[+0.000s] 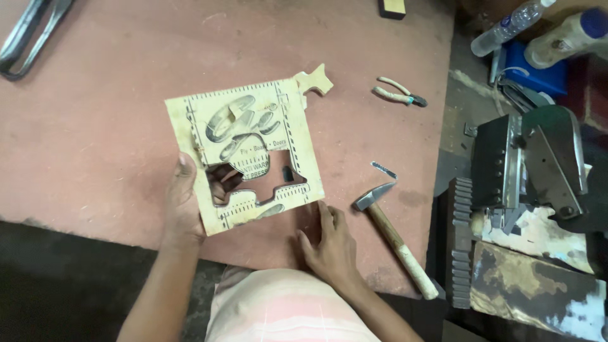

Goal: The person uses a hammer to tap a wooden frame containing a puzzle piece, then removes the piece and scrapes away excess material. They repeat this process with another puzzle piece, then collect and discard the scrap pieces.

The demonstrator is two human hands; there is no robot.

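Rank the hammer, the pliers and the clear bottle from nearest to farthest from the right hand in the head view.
From the right hand, resting on the table's near edge:
1. Hammer, just to its right, head toward the board.
2. Pliers, farther up the table, to the right.
3. Clear bottle, lying at the top right, off the table.

Your left hand (183,202) fingers hiding behind the plywood sheet (244,152), metal bar (28,35) and bottles (551,28) running off frame

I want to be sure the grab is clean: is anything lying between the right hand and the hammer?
Nothing visible: the right hand rests on bare table just left of the hammer, apart from it.
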